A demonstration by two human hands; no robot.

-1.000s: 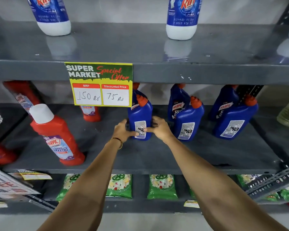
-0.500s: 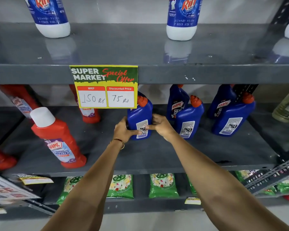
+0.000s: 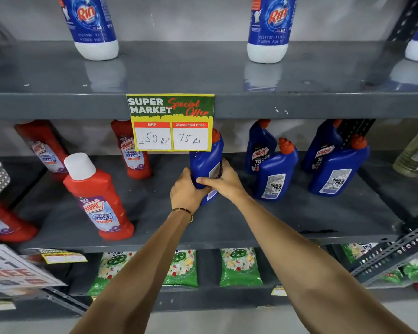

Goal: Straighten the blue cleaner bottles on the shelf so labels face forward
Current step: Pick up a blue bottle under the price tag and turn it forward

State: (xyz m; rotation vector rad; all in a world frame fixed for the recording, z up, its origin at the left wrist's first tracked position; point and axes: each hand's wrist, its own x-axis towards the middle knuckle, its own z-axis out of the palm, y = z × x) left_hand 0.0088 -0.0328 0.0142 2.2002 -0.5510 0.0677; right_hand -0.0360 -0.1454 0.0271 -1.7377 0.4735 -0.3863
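Hands meet on one blue bottle (image 3: 204, 162) that stands near the middle of the middle shelf (image 3: 287, 213). The left hand (image 3: 187, 192) wraps the lower left side of it with closed fingers, and the right hand (image 3: 223, 180) closes on it from the right, its thumb lying across the front. The base of this bottle is hidden behind both hands, and its top left part is cut off by the yellow price sign (image 3: 170, 122) that hangs from the upper shelf (image 3: 299, 106). Only a narrow strip of a white label shows at its right edge, so the bottle seems to be turned sideways.

To the right stand four more blue bottles in two pairs. The two front ones (image 3: 275, 172) (image 3: 337, 171) show a white back label with small print that is too blurred to read. The two behind them (image 3: 260, 145) (image 3: 322, 145) show a Harpic label, each partly covered by the bottle in front. A perforated post (image 3: 354, 131) also hides part of the far right pair.

On the left of this shelf are red bottles (image 3: 98, 198); one at the frame edge is cut off. Above, the Rin bottles (image 3: 92, 25) lose their tops at the frame border. Below, green packets (image 3: 240, 267) lie in shadow.
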